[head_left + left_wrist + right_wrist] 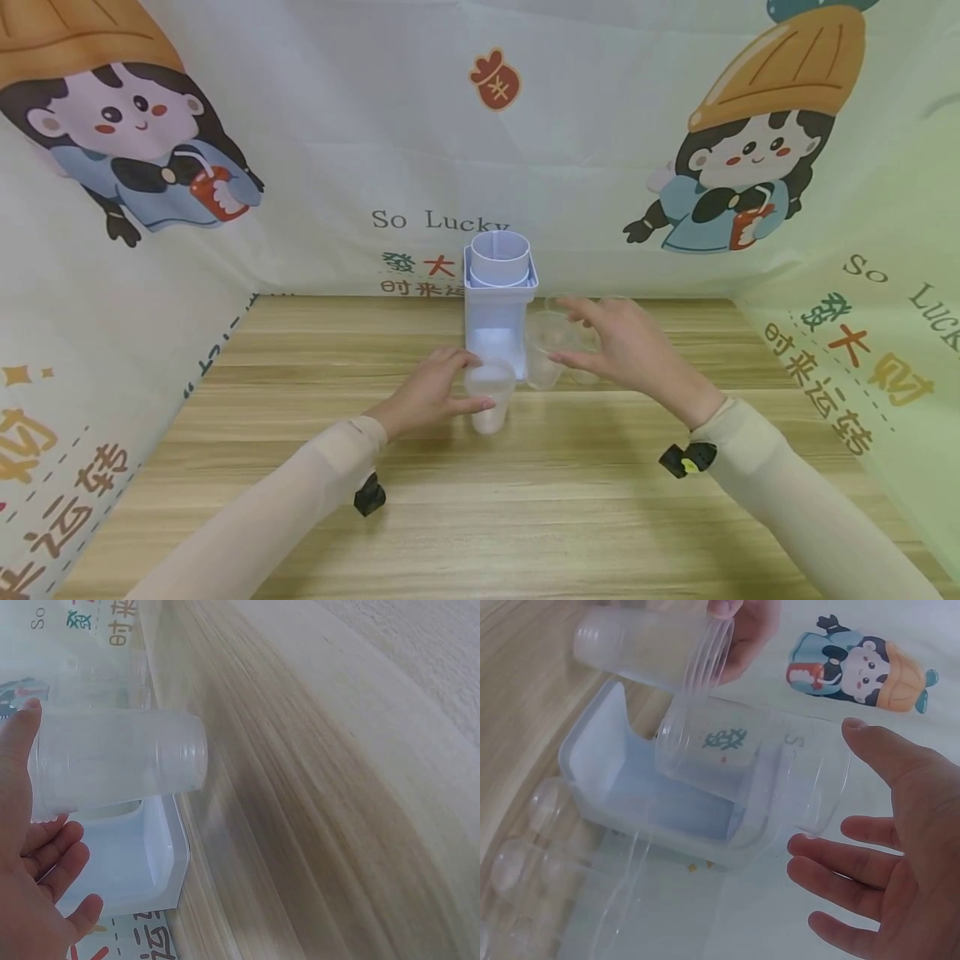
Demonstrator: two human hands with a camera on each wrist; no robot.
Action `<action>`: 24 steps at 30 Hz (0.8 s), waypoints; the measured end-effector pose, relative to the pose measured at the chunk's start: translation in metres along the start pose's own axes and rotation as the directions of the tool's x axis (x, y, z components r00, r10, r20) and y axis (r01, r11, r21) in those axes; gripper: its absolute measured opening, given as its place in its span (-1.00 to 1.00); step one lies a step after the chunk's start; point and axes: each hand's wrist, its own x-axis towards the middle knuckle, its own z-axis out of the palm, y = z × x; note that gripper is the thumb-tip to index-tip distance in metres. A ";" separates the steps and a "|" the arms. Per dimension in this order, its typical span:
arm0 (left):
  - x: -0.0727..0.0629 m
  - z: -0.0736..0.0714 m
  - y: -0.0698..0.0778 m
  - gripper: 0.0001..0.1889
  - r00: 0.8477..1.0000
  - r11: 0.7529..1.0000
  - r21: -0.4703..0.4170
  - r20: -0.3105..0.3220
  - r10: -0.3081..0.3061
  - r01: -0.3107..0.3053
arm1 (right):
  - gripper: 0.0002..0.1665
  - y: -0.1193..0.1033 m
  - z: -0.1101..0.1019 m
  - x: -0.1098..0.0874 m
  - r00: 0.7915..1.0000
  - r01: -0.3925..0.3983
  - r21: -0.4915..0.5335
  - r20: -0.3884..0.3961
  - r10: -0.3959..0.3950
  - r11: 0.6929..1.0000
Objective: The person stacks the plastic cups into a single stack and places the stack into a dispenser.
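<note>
My left hand [438, 390] grips a short stack of translucent plastic cups [491, 404] near the rims, thumb on one side and fingers on the other. In the right wrist view, several stacked rims show on those cups. To their right, my right hand [633, 346] holds a clear plastic cup [735, 757] between thumb and fingertips; its outline is faint in the head view. Behind both hands stands a pale blue plastic holder [497, 321] with a round tube [500, 258] at its top and an open front below.
More clear cups [514, 862] stand on the wooden table [480, 517] beside the holder, partly hidden by my right hand in the head view. A printed cloth [585, 150] hangs behind and along both sides.
</note>
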 end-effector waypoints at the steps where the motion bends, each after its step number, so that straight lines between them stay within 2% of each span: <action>1: 0.000 0.000 0.000 -0.25 1.000 1.000 0.004 0.000 0.000 0.000 | -0.17 -0.001 -0.001 0.001 1.000 0.000 0.002 0.000 0.000 1.000; 10: 0.001 0.000 0.001 -0.26 1.000 1.000 -0.005 -0.001 0.003 -0.003 | -0.17 -0.008 -0.009 0.009 1.000 0.007 0.014 -0.015 -0.007 1.000; 24: 0.004 -0.001 0.005 -0.24 0.999 1.000 -0.011 0.030 -0.024 0.024 | -0.13 -0.027 -0.010 0.020 1.000 -0.001 0.055 0.013 0.000 0.998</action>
